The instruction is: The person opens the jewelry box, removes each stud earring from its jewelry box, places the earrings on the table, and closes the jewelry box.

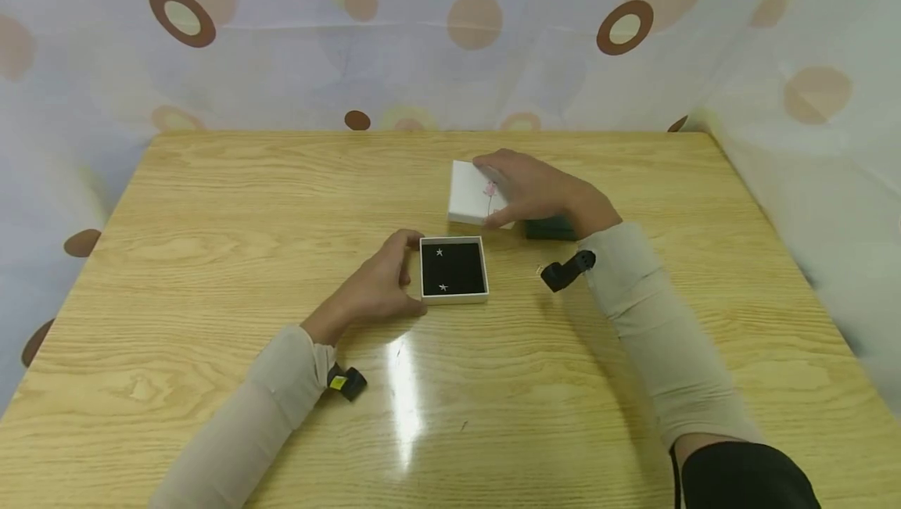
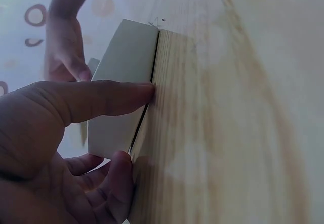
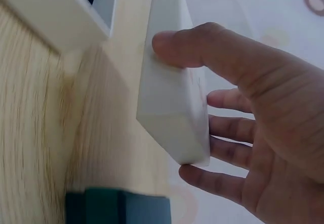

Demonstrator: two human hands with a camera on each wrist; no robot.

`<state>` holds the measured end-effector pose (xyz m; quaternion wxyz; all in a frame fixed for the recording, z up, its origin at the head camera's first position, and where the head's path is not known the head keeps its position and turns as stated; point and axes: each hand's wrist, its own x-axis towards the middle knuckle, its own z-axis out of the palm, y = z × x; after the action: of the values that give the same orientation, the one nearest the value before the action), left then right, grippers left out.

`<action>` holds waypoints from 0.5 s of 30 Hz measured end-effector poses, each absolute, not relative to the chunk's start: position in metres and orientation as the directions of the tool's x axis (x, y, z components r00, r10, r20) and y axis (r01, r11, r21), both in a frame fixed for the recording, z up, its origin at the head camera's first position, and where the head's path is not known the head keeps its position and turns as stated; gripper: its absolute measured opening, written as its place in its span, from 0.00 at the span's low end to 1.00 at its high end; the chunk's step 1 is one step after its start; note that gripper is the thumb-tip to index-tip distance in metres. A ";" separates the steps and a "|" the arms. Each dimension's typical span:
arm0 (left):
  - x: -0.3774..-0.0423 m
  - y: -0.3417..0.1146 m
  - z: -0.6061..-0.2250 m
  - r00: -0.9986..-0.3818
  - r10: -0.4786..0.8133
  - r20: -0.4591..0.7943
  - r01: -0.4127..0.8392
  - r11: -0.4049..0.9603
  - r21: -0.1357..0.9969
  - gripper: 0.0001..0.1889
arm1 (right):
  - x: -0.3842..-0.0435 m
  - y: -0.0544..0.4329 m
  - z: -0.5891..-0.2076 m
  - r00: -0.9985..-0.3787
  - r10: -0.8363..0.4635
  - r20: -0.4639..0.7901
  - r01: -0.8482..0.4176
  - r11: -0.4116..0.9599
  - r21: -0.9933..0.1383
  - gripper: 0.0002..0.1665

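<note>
A small white open jewelry box sits on the table in the head view. Two silver star-shaped pieces lie on its black insert. My left hand grips the box at its left side, the thumb at the near corner and fingers at the far one. Behind the box, my right hand holds a white lid printed with a pink flower. In the right wrist view, the thumb presses one side wall of the lid and the fingers reach round the opposite side.
A dark green box lies under my right wrist, partly hidden by it. Close to the right wrist camera is a tiny gold-coloured item. The wooden table ends at a patterned cloth backdrop.
</note>
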<state>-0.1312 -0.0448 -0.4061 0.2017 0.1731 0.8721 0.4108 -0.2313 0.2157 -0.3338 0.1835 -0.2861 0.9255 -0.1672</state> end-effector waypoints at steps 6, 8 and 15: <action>-0.133 -0.042 -0.407 -0.850 0.481 -0.215 0.129 0.586 0.800 0.54 | -0.247 0.224 -0.342 -0.761 -0.579 -0.293 -0.444 0.794 -0.414 0.58; -0.133 -0.042 -0.406 -0.850 0.482 -0.213 0.134 0.588 0.798 0.54 | -0.250 0.225 -0.344 -0.755 -0.583 -0.301 -0.447 0.793 -0.414 0.58; -0.132 -0.040 -0.407 -0.851 0.484 -0.205 0.141 0.586 0.798 0.53 | -0.255 0.226 -0.354 -0.754 -0.568 -0.331 -0.442 0.811 -0.385 0.58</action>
<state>-0.1317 -0.0401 -0.4066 0.2054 0.1804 0.8666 0.4174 -0.2547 0.2263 -0.3538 0.2210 -0.2727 0.9255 -0.1427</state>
